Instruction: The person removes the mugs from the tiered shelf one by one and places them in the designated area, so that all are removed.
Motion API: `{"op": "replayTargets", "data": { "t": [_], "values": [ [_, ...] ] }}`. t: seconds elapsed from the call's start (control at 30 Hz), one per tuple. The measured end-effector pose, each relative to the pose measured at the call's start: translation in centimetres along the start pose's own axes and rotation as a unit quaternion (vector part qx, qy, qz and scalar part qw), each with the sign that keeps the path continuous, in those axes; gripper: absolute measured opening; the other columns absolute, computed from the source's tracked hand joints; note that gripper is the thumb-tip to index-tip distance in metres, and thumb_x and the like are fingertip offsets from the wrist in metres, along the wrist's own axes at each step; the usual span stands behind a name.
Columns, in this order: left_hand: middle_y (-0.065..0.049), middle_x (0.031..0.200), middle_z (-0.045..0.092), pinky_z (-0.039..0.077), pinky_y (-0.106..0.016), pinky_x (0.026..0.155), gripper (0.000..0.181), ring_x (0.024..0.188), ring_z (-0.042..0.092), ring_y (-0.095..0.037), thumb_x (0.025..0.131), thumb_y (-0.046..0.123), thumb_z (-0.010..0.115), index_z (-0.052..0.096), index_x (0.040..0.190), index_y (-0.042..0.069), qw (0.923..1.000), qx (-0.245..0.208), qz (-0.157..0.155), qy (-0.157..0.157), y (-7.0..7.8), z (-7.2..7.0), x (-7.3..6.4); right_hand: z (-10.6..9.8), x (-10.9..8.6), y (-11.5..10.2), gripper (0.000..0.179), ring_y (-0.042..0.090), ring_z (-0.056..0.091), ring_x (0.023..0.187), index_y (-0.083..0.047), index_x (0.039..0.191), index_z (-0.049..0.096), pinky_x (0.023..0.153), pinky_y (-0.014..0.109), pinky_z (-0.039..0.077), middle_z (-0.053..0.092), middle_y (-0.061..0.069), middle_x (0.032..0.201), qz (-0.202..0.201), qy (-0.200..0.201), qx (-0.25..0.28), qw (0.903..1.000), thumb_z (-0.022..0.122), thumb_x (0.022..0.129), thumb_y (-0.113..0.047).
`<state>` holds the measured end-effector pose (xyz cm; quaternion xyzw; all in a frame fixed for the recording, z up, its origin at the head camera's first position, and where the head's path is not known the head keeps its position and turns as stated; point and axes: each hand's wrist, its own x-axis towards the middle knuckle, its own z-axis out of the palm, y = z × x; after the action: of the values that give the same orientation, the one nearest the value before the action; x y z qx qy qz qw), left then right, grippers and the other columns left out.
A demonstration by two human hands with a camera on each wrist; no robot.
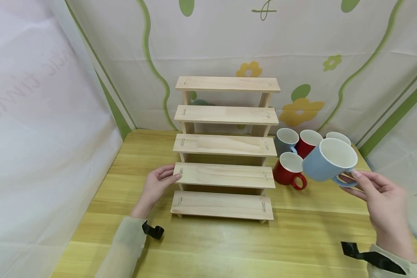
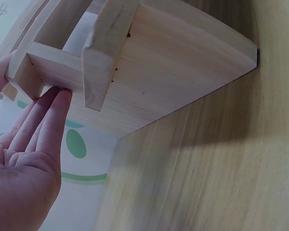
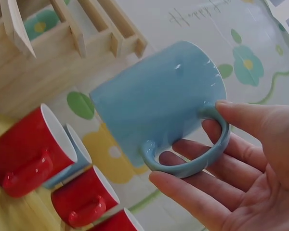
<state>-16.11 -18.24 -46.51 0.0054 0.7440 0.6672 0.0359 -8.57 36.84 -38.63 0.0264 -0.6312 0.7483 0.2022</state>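
A five-step wooden display stand (image 1: pixel 226 175) stands on the table, its shelves bare. My left hand (image 1: pixel 158 183) grips the left end of the second shelf from the bottom, thumb on top and fingers underneath; the left wrist view shows the fingers under the board (image 2: pixel 55 60). On the right, my right hand (image 1: pixel 385 197) holds a light blue mug (image 1: pixel 316 166) by its handle (image 3: pixel 183 168), tilted and raised over the other mugs. Beside the stand are a red mug (image 1: pixel 281 172) in front, with a blue mug (image 1: pixel 281 144) and another red mug (image 1: pixel 304 148) behind.
One more mug (image 1: pixel 338 136) is at the back right, mostly hidden by the held one. A patterned cloth backdrop (image 1: pixel 212 38) rises behind the wooden table (image 1: pixel 208 247), with cloth walls at left and right.
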Motion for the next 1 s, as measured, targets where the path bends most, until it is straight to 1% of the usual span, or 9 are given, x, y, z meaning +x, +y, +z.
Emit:
{"op": "replayTargets", "data": {
  "t": [0.17,0.33,0.43,0.67,1.0],
  "values": [
    [-0.022,0.126,0.067,0.056,-0.027,0.089,0.051,0.111,0.068,-0.027,0.092,0.015,0.079,0.059,0.134,-0.005,1.0000,-0.002,0.000,0.000,0.1,0.0,0.0,-0.9,0.2,0.2,0.021,0.025,0.075,0.087,0.023,0.106,0.063,0.066,0.037,0.059,0.075,0.018,0.100,0.009,0.039,0.002,0.9992,0.066,0.095,0.006],
    [-0.022,0.125,0.067,0.056,-0.028,0.090,0.051,0.111,0.068,-0.027,0.091,0.015,0.079,0.060,0.134,-0.005,1.0000,-0.003,-0.001,0.001,0.0,0.0,0.0,-1.8,0.4,0.6,0.017,0.021,0.075,0.085,0.017,0.105,0.068,0.064,0.034,0.059,0.076,0.012,0.099,0.025,0.074,-0.007,0.9969,0.069,0.094,0.003],
    [-0.022,0.125,0.067,0.056,-0.028,0.090,0.051,0.111,0.068,-0.027,0.092,0.015,0.079,0.060,0.134,-0.004,1.0000,-0.003,-0.002,0.000,0.0,0.0,0.0,-2.3,0.5,0.9,0.016,0.020,0.075,0.084,0.015,0.104,0.069,0.063,0.033,0.059,0.076,0.011,0.097,0.035,0.087,-0.008,0.9956,0.070,0.094,0.002],
    [-0.022,0.126,0.067,0.055,-0.028,0.091,0.050,0.112,0.067,-0.027,0.092,0.015,0.079,0.060,0.134,-0.004,1.0000,-0.002,-0.002,-0.002,-0.2,-0.1,0.1,-3.2,0.5,1.5,0.019,0.019,0.075,0.083,0.015,0.103,0.068,0.063,0.033,0.059,0.076,0.010,0.096,0.064,0.103,-0.007,0.9927,0.071,0.094,-0.002],
    [-0.021,0.125,0.067,0.056,-0.028,0.090,0.049,0.111,0.068,-0.027,0.092,0.014,0.079,0.060,0.134,-0.004,1.0000,-0.002,0.000,-0.001,-0.2,-0.1,0.0,-4.4,0.2,3.4,0.017,0.022,0.075,0.085,0.013,0.103,0.071,0.066,0.036,0.060,0.076,0.012,0.097,0.105,0.095,0.026,0.9896,0.072,0.094,-0.001]
  ]
}}
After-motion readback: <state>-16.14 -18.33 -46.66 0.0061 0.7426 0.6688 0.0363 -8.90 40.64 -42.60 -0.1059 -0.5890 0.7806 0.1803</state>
